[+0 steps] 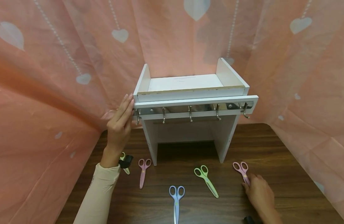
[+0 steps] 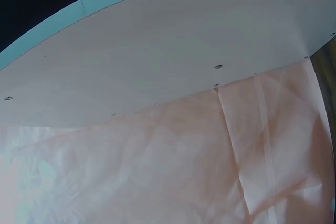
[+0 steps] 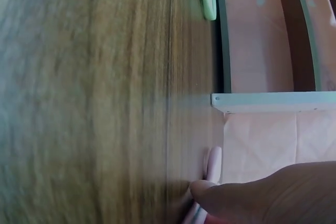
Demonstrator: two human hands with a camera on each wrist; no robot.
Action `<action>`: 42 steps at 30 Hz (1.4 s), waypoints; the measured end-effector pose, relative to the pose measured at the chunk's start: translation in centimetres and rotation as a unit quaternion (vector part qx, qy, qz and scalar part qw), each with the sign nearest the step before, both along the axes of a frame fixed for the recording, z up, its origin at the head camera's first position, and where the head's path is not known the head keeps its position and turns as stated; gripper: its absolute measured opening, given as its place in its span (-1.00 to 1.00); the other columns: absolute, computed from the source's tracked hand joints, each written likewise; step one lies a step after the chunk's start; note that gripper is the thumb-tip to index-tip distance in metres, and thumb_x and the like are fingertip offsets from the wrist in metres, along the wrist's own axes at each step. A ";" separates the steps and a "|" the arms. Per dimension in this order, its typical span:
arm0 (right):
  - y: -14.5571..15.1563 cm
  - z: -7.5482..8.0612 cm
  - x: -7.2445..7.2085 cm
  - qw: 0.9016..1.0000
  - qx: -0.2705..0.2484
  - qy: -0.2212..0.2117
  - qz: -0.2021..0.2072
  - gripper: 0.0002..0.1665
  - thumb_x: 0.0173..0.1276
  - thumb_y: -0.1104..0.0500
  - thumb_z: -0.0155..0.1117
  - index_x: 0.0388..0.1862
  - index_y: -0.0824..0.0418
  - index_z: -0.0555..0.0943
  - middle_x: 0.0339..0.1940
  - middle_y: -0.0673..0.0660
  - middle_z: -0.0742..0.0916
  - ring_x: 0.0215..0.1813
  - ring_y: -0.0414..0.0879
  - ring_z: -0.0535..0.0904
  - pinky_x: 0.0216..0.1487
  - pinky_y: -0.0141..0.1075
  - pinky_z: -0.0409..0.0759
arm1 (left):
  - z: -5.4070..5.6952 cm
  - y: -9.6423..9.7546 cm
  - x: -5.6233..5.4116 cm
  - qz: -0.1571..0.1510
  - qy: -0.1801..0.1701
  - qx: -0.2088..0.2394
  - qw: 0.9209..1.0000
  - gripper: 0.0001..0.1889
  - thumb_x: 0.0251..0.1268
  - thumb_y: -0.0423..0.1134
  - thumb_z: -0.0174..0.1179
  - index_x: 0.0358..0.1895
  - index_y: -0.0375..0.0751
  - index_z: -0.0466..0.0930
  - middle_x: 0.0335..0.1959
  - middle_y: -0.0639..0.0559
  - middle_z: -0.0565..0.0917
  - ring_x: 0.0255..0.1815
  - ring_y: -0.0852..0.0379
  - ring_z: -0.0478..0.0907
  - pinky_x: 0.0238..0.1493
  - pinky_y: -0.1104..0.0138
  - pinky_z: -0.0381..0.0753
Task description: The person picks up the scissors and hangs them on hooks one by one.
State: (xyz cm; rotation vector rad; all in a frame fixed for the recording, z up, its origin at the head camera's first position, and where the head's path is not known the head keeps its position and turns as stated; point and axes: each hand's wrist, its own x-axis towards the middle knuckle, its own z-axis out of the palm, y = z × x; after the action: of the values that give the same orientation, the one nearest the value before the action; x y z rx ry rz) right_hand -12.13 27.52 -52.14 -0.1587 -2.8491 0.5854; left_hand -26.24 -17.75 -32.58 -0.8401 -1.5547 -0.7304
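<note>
A white shelf unit (image 1: 188,96) with a rail of several metal hooks (image 1: 190,112) along its front stands on the table. Against the left end of that rail, my left hand (image 1: 120,123) rests with its fingers straight. In the left wrist view the unit's white side panel (image 2: 157,51) fills the upper part, and the hand is out of sight there. My right hand (image 1: 260,193) pinches the blade end of the pink scissors (image 1: 240,168) at the table's right. The right wrist view has my thumb against these scissors (image 3: 212,163), low over the wood.
Blue scissors (image 1: 176,202) lie at the front middle, green scissors (image 1: 206,180) to their right. Pink scissors (image 1: 142,174) and another green pair (image 1: 126,170) lie on the left, the latter partly behind my wrist. A pink curtain (image 1: 172,37) surrounds the wooden table (image 1: 166,165).
</note>
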 end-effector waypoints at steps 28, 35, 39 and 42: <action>1.6 1.1 0.4 0.990 -0.035 -0.139 -0.015 -0.82 0.28 0.22 0.39 -0.42 0.16 0.54 -0.50 0.18 0.65 -0.46 0.07 0.55 -0.59 -0.01 0.44 | 0.2 -0.2 -0.2 -0.008 0.028 0.014 0.999 -0.54 0.05 -0.79 0.28 0.06 -0.44 0.71 0.11 -0.26 0.70 0.16 -0.30 0.63 0.25 0.19 0.64; 1.5 1.0 0.7 0.992 -0.037 -0.118 -0.008 -0.82 0.24 0.24 0.41 -0.43 0.16 0.54 -0.54 0.11 0.62 -0.49 0.02 0.51 -0.61 -0.08 0.39 | 0.3 -0.3 0.0 -0.018 0.023 0.012 1.000 -0.58 0.11 -0.77 0.26 0.06 -0.47 0.70 0.12 -0.28 0.70 0.15 -0.36 0.62 0.26 0.17 0.64; 1.4 1.0 0.7 0.993 -0.042 -0.110 -0.001 -0.84 0.20 0.28 0.42 -0.43 0.17 0.56 -0.53 0.13 0.65 -0.48 0.03 0.53 -0.61 -0.07 0.41 | 0.4 -0.5 0.0 -0.016 0.022 0.008 1.000 -0.59 0.15 -0.74 0.26 0.08 -0.44 0.70 0.13 -0.25 0.70 0.14 -0.36 0.63 0.25 0.16 0.65; 1.5 1.1 0.8 0.993 -0.043 -0.108 0.003 -0.85 0.18 0.30 0.42 -0.43 0.17 0.58 -0.52 0.14 0.66 -0.49 0.03 0.54 -0.61 -0.07 0.41 | 0.4 -0.5 0.0 -0.014 0.023 0.009 1.000 -0.59 0.14 -0.74 0.27 0.07 -0.43 0.71 0.12 -0.23 0.70 0.14 -0.34 0.64 0.24 0.17 0.65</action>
State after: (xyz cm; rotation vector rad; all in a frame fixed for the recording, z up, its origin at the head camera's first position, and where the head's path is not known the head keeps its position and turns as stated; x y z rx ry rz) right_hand -11.32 29.02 -51.03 -0.2422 -3.0339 0.7356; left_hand -26.20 -18.30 -32.19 -0.8602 -1.4962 -0.7396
